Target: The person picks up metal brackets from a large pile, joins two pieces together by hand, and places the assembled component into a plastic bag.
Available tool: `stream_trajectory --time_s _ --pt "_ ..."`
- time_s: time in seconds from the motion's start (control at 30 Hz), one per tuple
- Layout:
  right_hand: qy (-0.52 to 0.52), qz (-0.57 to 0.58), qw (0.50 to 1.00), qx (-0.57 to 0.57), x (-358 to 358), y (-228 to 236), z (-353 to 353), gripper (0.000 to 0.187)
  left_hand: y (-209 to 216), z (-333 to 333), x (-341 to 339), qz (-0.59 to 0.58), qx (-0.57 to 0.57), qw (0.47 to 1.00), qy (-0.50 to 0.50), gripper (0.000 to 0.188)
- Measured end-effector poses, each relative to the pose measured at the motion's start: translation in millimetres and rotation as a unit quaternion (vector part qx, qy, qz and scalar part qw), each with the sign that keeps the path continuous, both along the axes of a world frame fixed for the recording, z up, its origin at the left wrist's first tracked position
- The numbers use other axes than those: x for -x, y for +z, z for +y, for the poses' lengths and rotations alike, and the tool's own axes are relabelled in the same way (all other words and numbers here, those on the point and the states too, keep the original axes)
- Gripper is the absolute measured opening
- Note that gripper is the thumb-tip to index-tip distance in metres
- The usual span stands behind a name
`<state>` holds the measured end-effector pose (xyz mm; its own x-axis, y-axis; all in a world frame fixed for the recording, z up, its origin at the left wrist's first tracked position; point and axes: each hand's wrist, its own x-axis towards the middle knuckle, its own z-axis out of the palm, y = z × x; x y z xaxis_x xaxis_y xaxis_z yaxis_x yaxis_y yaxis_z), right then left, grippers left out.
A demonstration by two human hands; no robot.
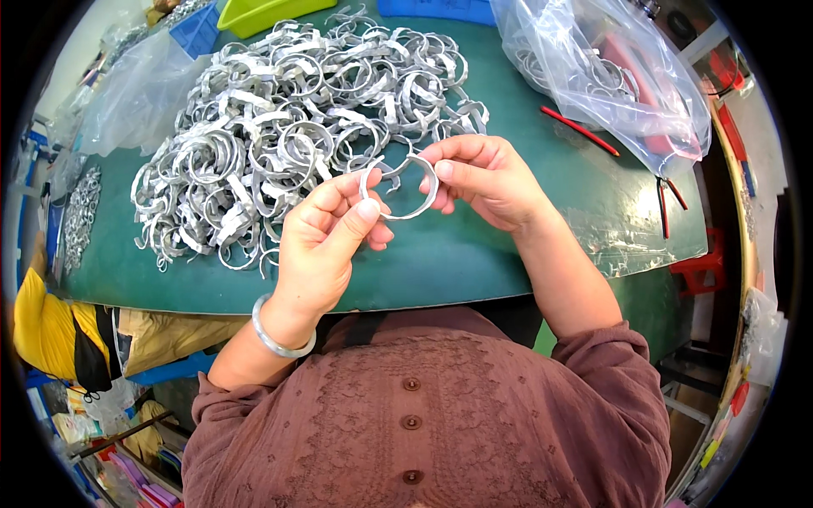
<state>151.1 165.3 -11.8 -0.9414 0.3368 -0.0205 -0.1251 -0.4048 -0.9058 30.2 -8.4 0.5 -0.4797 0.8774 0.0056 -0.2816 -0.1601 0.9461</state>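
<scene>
Between my two hands, just above the table's near part, is a silver-grey open metal ring (412, 215), shaped like a cuff bracelet. My left hand (326, 233) pinches its left side between thumb and fingers. On the opposite side, my right hand (489, 182) grips the rim with thumb and forefinger. A gap shows at the ring's far side. Right behind my hands lies a big heap of similar grey metal rings (254, 127), tangled together. A pale bangle (269, 339) circles my left wrist.
The green table (423, 271) carries a clear plastic bag (584, 76) with more rings at the back right. Nearby lie a red stick-like tool (580, 131) and red-handled pliers (665, 207). A yellow-green bin (262, 15) and blue bins (436, 8) stand at the back.
</scene>
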Motion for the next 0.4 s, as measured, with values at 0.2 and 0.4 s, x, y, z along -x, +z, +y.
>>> stream_trajectory --time_s 0.2,0.4 --pt "-0.003 0.013 1.000 -0.014 0.2 4.4 -3.1 0.019 -3.3 -2.1 3.8 -0.042 0.014 0.999 0.004 0.031" --pt "-0.020 0.026 0.997 -0.075 0.4 11.3 -10.3 0.022 -0.4 -4.6 3.3 -0.067 0.033 0.997 0.002 0.032"
